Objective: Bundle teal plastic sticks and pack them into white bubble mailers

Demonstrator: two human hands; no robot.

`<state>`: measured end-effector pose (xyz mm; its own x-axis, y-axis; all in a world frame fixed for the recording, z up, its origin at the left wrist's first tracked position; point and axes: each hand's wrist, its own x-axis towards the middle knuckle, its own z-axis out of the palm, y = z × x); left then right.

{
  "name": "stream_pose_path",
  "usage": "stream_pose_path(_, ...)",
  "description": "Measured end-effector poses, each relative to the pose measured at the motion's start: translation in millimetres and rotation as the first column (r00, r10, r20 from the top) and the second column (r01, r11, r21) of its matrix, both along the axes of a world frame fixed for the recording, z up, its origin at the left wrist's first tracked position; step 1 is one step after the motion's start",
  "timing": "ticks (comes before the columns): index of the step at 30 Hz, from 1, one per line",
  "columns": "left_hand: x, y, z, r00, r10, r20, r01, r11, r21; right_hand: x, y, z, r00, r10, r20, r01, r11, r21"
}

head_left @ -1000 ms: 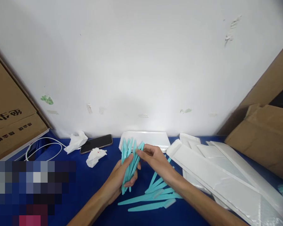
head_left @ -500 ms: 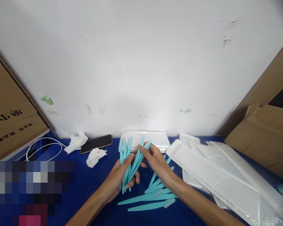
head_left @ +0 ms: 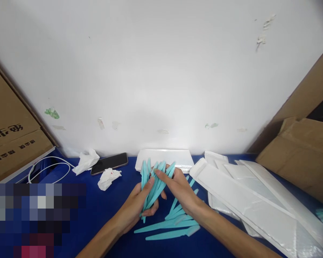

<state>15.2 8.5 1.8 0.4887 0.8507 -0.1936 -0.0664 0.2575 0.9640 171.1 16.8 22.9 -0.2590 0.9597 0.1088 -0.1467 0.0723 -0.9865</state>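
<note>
A fanned bunch of teal eyebrow razors (head_left: pixel 156 188) is held upright between my two hands above the blue tabletop. My left hand (head_left: pixel 136 201) is closed round the lower left of the bunch, thumb across the front and fingertips curled beneath. From the other side, my right hand (head_left: pixel 181 187) pinches the upper right razors, its thumb lying over them. Several more loose teal razors (head_left: pixel 170 235) lie crossed on the table below and partly behind my right forearm. Clear covers show at some of their wide ends. Fingers behind the bunch are partly hidden.
Behind my hands, a white stack of packs (head_left: pixel 181 157) lies by the wall. White plastic sleeves (head_left: pixel 247 200) spread at right, beside a cardboard box (head_left: pixel 298 154). A phone (head_left: pixel 109 163), crumpled tissues (head_left: pixel 107 179) and a white cable (head_left: pixel 50 157) lie at left.
My hands have come closer together, and the two separate groups of razors now overlap in one fan. The loose razors on the table stay where they were.
</note>
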Motion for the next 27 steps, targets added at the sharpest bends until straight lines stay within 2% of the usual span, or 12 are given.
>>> stream_pose_path(4, -1.0, 1.6, 0.0, 0.998, -0.001, 0.059, 0.005, 0.998, -0.069, 0.3, 0.8, -2.4, 1.000, 0.000, 0.022, 0.000, 1.000, -0.001)
stream_pose_path(12, -8.0, 2.6, -5.1, 0.980, -0.047, 0.193, 0.069, 0.991, -0.111, 0.9, 1.2, -3.9, 1.000, 0.012, 0.015, -0.012, 1.000, 0.009)
stream_pose_path(18, -7.6, 3.1, -6.7, 0.979, -0.054, 0.194, 0.078, 0.990, -0.119, -0.2, 0.6, -3.5, 0.998, 0.047, 0.035, -0.047, 0.999, -0.002)
stream_pose_path(22, -6.6, 2.6, -7.5, 0.994, -0.047, 0.098, 0.064, 0.984, -0.169, -3.0, 2.3, -3.8, 0.992, 0.054, 0.116, -0.065, 0.993, 0.098)
stream_pose_path(25, -5.1, 0.8, -4.0, 0.990, -0.089, -0.108, 0.078, 0.992, -0.100, 10.5, 2.9, 11.6, 0.942, 0.121, 0.314, -0.172, 0.975, 0.140)
stream_pose_path(26, -4.4, 0.3, -2.2, 0.983, -0.088, -0.162, 0.079, 0.995, -0.062, 21.2, 1.7, 19.2, 0.910, 0.098, 0.402, -0.172, 0.973, 0.151)
stream_pose_path(27, -3.7, -0.1, -0.2, 0.982, -0.056, -0.182, 0.049, 0.998, -0.042, 35.3, -0.9, 26.5, 0.868, 0.023, 0.496, -0.130, 0.975, 0.181)
